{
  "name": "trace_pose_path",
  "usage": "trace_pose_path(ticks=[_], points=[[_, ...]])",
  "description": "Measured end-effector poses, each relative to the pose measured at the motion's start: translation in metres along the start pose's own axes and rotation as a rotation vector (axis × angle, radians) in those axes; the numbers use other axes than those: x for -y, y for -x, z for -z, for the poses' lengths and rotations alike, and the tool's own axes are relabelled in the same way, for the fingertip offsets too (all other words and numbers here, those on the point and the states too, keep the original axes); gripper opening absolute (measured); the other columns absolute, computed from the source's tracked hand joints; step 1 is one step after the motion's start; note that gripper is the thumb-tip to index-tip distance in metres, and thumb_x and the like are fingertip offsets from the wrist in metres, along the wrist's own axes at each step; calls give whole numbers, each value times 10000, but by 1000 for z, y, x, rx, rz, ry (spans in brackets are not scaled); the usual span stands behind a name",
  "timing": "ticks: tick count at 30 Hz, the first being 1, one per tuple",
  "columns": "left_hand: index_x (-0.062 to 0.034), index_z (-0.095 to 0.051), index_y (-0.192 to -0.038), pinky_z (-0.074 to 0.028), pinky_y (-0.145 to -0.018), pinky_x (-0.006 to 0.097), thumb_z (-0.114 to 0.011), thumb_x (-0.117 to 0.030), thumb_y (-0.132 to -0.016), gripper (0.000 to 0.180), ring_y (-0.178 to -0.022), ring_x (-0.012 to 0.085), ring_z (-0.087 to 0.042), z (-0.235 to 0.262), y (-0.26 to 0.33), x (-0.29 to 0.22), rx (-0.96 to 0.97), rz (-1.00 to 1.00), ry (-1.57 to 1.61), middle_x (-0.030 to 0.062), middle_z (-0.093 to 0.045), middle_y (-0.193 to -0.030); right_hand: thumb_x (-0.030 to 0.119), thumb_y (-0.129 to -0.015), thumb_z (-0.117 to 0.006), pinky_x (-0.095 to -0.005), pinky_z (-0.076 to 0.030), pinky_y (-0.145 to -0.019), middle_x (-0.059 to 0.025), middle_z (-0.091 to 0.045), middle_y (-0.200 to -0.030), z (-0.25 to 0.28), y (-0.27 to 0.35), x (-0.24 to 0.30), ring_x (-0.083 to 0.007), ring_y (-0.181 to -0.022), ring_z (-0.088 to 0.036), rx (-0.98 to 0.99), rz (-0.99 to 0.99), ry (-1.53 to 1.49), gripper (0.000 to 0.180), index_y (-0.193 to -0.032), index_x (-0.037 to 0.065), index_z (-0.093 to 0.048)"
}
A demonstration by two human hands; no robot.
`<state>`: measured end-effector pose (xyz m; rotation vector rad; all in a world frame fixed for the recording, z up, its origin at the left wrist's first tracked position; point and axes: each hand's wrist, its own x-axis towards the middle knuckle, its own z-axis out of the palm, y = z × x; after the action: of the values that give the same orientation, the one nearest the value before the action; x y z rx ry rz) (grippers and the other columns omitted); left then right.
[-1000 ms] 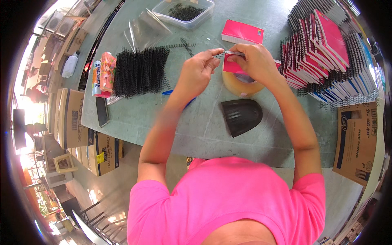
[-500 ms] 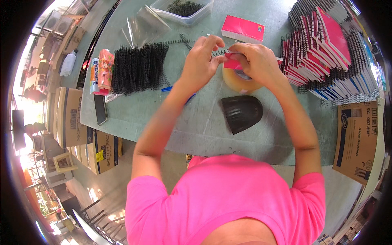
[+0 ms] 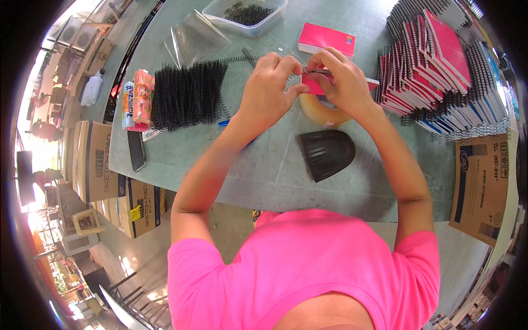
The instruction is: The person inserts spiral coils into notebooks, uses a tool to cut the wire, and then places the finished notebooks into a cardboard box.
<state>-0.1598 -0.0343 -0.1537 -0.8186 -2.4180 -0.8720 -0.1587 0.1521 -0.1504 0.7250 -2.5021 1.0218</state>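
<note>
I am pinching a small pink notebook [image 3: 314, 83] with my left hand [image 3: 268, 88] and right hand [image 3: 342, 82], both closed on it above the tape roll [image 3: 322, 113]; steadying its spiral edge.

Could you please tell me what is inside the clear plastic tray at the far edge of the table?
The clear tray holds a heap of black spiral binding coils; anything beneath them is hidden.

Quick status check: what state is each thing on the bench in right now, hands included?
Left hand: pinching the small pink notebook's edge.
Right hand: gripping the small pink notebook.
Small pink notebook: held above the tape roll.
Tape roll: flat on the table, under the hands.
Clear tub: open, holds black coils.
Plastic bag: lying flat, looks empty.
Notebook stack: piled, closed.
Black coils: laid in a row.
</note>
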Motion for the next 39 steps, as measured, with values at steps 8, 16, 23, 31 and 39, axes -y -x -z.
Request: trace_pose_path(ticks=[8,16,23,31,39], points=[[-70,-537,-1012,-459,-674,336,-739,-112,-698,376,-779,221,-543,-7,0,15,-18,-223,-60,95,-542,-883,72,-761,-616,-354,-502,-674,-76,-645,-924,2,2,4,-258,-823,-636,69,-1,94,208,-967,84,-593],[-46,-570,-1030,-449,-602,291,-636,-140,-830,231,-600,180,-493,-2,-1,-1,34,77,135,81,-551,-756,124,-767,-620,-387,-456,-730,-58,-636,-877,1,7,-5,-262,-835,-615,68,27,397,201,-962,97,-585],[-49,-623,-895,-383,-544,201,-588,-197,-892,152,-575,64,-429,17,-15,28,569,709,729,-27,-492,-670,128,-801,-588,-373,-428,-751,-44,-627,-878,6,7,-6,-243,-859,-604,164,17,401,181,-981,104,-577],[-26,-615,-916,-369,-541,176,-578,-217,-903,195,-620,35,-438,9,-11,31,262,281,557,-39,-497,-719,160,-862,-534,-376,-428,-765,-46,-624,-885,5,6,-2,-247,-867,-601,136,29,395,183,-1033,117,-582],[-48,-604,-886,-434,-633,242,-724,-97,-753,186,-671,104,-509,9,-14,32,209,215,552,21,-548,-770,258,-848,-560,-384,-430,-739,-23,-649,-889,-1,5,2,-232,-854,-621,54,11,357,169,-958,135,-600]])
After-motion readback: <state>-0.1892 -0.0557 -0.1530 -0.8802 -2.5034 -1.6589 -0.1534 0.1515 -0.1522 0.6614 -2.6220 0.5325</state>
